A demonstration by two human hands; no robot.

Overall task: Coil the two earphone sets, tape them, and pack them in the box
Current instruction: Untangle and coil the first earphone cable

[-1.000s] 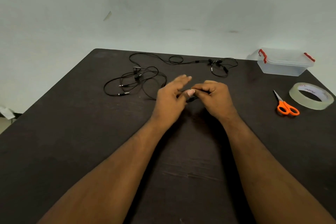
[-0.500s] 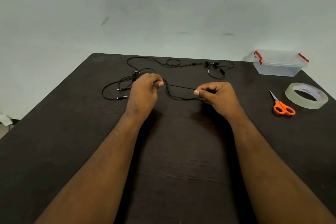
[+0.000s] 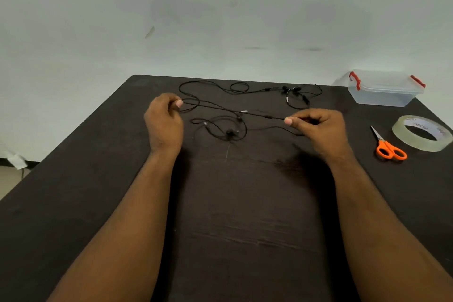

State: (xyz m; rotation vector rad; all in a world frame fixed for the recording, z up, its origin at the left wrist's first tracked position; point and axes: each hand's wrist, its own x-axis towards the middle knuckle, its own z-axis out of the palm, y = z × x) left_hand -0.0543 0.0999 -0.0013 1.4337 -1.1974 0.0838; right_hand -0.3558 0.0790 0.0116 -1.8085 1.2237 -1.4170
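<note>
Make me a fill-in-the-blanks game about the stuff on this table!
1. The scissors have ____ handles.
2. Both hands, left hand and right hand, pinch one black earphone ____ stretched between them.
3. The roll of clear tape lies to the ____ of the scissors.
4. The clear plastic box has ____ latches.

Missing words: orange; cable; right; red

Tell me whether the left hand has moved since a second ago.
Yes. The left hand, pinching the earphone cable, has swung out to the left, away from the right hand and from the scissors.
</note>
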